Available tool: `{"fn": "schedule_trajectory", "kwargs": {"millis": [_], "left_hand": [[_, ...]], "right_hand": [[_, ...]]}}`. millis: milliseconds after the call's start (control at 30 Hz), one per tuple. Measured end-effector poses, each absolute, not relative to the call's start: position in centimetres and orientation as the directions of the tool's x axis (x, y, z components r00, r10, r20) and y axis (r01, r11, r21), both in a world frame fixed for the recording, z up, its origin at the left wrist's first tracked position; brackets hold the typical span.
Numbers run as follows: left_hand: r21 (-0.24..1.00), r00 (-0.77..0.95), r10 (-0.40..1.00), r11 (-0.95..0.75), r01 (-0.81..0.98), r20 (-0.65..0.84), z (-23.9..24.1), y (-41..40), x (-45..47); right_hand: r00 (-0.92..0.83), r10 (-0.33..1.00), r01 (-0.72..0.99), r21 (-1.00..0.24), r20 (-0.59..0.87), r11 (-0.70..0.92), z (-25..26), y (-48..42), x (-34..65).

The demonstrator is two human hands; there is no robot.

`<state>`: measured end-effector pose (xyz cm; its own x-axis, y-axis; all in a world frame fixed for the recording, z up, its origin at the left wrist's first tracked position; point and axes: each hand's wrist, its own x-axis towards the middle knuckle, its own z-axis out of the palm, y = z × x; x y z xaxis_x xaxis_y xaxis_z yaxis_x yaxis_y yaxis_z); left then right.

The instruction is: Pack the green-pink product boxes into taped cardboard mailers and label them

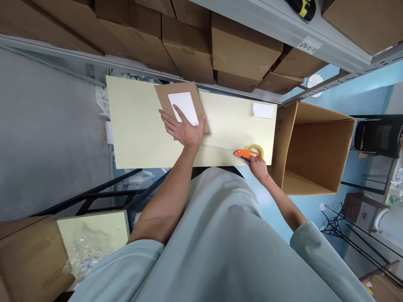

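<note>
My left hand [189, 132] spans a flat brown cardboard box [163, 92], its thumb along the right edge and its fingers spread to the left edge. A white label [185, 105] is on the top of this box, partly under the fingers. By the front right of the pale yellow tabletop [141, 126], my right hand [258, 167] is closed on the handle of an orange tape dispenser [242, 154]. A roll of yellow tape [260, 149] shows just behind the dispenser's body; how the two join is partly hidden.
A small white box [262, 110] lies at the tabletop's back right. Beyond the right end stands a large open carton [317, 155]. A metal shelf [270, 29] with several cartons overhangs the back edge. Bubble wrap [90, 251] and another carton [28, 256] are at the lower left.
</note>
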<state>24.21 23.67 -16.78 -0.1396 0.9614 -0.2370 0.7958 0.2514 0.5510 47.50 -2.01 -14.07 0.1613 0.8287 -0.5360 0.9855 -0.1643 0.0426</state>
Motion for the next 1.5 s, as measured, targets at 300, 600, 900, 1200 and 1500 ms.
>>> {"fn": "schedule_trajectory", "kwargs": {"millis": [300,600,900,1200,1500], "left_hand": [[0.506,0.264,0.908,-0.069,0.86,-0.325,-14.5,23.9,19.7],[0.485,0.471,0.779,-0.249,0.838,-0.414,-11.7,21.8,15.0],[0.608,0.038,0.942,0.184,0.772,-0.334,-14.0,17.5,27.3],[0.525,0.054,0.969,0.084,0.847,-0.242,-14.6,17.2,26.6],[0.579,0.317,0.901,-0.095,0.81,-0.296,-14.2,16.8,23.5]], "right_hand": [[0.047,0.876,0.998,-0.022,-0.48,-0.066,-15.2,8.2,48.8],[-0.293,0.829,0.954,-0.199,-0.477,0.223,-17.0,5.1,39.6],[-0.195,0.866,0.968,-0.231,-0.461,0.095,-17.7,2.5,38.6],[-0.24,0.86,0.951,-0.289,-0.45,0.114,-16.9,-2.4,39.8],[-0.008,0.87,0.999,-0.049,-0.493,-0.018,-14.3,-6.3,52.9]]}}
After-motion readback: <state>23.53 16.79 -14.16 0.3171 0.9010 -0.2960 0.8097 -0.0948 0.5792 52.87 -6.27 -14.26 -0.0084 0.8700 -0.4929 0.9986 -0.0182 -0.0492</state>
